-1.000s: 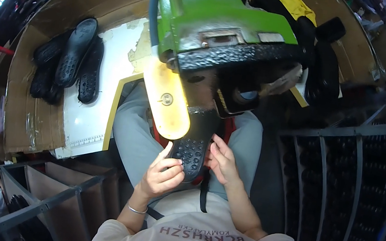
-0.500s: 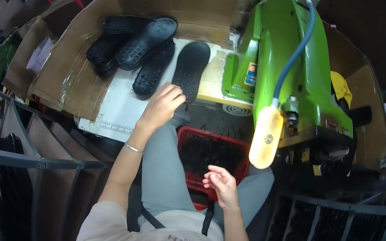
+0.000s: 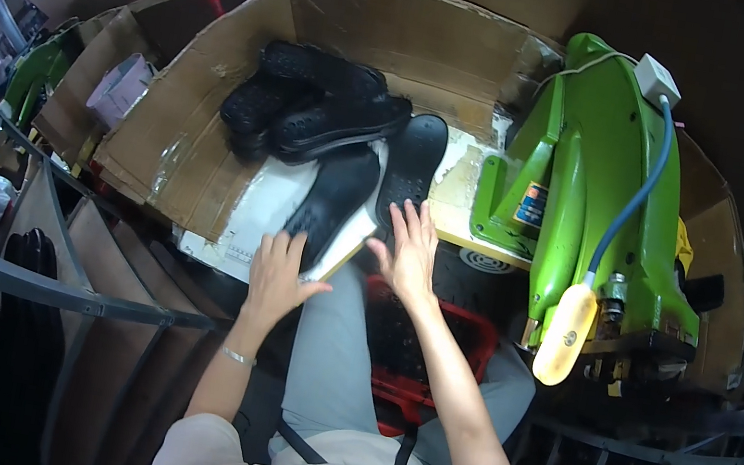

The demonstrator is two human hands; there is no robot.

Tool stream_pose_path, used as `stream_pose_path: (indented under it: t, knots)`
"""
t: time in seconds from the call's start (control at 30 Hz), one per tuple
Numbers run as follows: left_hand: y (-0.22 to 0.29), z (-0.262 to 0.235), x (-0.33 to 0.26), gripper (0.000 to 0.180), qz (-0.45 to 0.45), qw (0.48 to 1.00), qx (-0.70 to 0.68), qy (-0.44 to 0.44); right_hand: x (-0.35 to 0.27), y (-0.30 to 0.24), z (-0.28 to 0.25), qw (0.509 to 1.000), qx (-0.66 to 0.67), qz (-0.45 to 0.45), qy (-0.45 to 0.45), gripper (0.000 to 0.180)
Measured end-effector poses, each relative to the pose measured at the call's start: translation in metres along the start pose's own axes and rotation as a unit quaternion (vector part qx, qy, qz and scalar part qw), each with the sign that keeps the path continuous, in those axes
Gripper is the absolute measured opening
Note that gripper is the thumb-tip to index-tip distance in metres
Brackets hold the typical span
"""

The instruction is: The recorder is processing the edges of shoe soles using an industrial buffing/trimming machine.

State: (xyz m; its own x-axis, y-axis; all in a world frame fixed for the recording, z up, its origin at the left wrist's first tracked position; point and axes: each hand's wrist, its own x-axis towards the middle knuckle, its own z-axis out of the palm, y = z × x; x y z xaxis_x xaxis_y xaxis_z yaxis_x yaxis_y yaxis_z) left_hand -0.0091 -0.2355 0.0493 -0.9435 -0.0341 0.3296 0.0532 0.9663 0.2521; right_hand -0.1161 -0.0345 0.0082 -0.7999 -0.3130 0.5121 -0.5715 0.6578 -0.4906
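Left grip (image 3: 275, 278), fingers spread, is resting by the near end of one black sole (image 3: 337, 196); right grip (image 3: 409, 256), likewise unclamped, is touching a second sole (image 3: 413, 161). Beyond both, more soles (image 3: 336, 123) are lying heaped on the tabletop (image 3: 267, 204); nothing is showing me which are finished.

Ahead of the person: flat white worktop (image 3: 272, 202), tall brown cardboard wall (image 3: 385, 25) round its far and left sides. On its left part, heaped pile of black moulded shoe soles (image 3: 315, 102). Nearer side of pile — one long black sole (image 3: 340, 190); right of that, second long black sole (image 3: 416, 154), between pile and bulky green metal machine (image 3: 586, 169) at right. Elongated pale-yellow lamp (image 3: 565, 336) at machine's near end. Low, between the legs — rectangular red plastic crate (image 3: 482, 326). Grey metal racks: divided one (image 3: 98, 306) left, barred one (image 3: 648, 453) right.
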Motion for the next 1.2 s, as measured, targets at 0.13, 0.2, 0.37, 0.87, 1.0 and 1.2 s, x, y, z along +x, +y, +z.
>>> stream_pose_path:
  t: [0.13,0.2,0.37,0.87,1.0,1.2]
  knots:
    - [-0.005,-0.006,-0.063,0.042,-0.022,0.997,0.006,0.076,0.027,0.003,0.033,0.999,0.034,-0.027,0.024,0.045]
    - [-0.007,-0.021,-0.083,0.036,-0.035,0.993,-0.022,0.115,0.032,0.003,0.041,0.998,0.036,-0.045,0.018,0.043]
    - [-0.003,-0.08,-0.116,0.021,-0.223,0.923,-0.284,0.134,0.038,0.012,0.034,0.994,0.09,-0.063,-0.002,0.041]
    - [0.141,-0.014,-0.023,0.043,0.225,0.817,-0.519,-0.109,-0.182,0.035,-0.168,0.793,0.461,0.211,0.338,0.089]
    - [0.183,0.022,0.01,0.041,0.218,0.805,-0.551,-0.043,-0.178,0.06,-0.214,0.838,0.321,0.211,0.388,0.093]
    - [0.181,0.037,0.011,0.042,0.198,0.796,-0.572,-0.02,-0.182,0.077,-0.205,0.838,0.322,0.219,0.381,0.088]
